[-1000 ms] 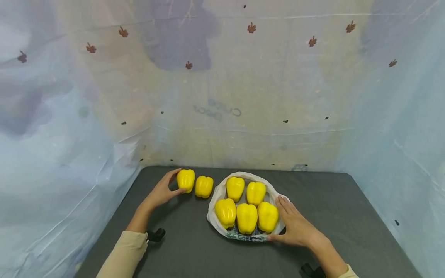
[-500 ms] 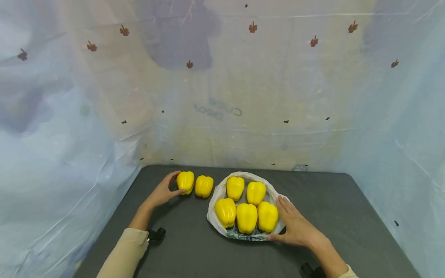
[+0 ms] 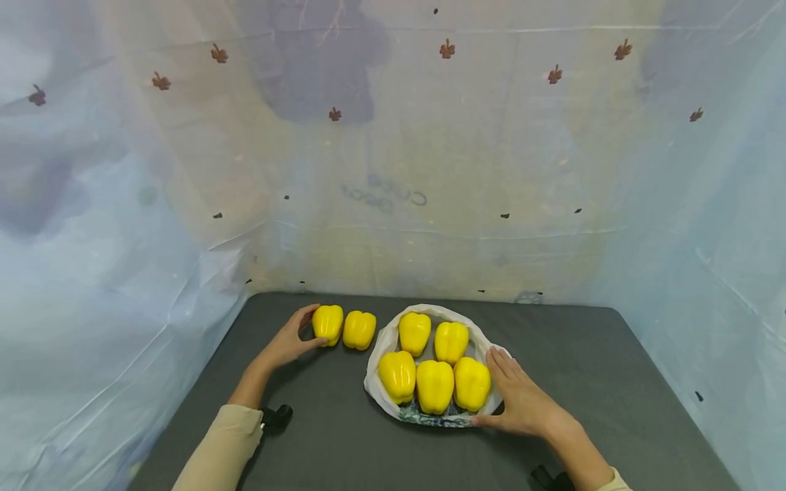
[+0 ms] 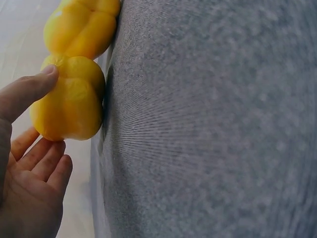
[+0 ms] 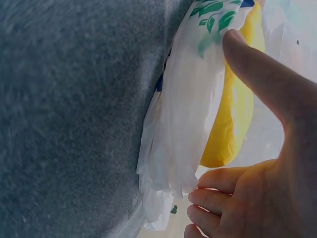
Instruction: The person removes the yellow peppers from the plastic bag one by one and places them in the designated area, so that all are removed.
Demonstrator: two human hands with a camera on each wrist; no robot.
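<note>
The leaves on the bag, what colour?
The leaves on the bag are green, clearest in the right wrist view.

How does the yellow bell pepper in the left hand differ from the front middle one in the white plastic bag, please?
The yellow bell pepper in the left hand is outside the white plastic bag; the front middle pepper is inside. That hand grips the first; no hand touches the second. Both are glossy and lobed.
</note>
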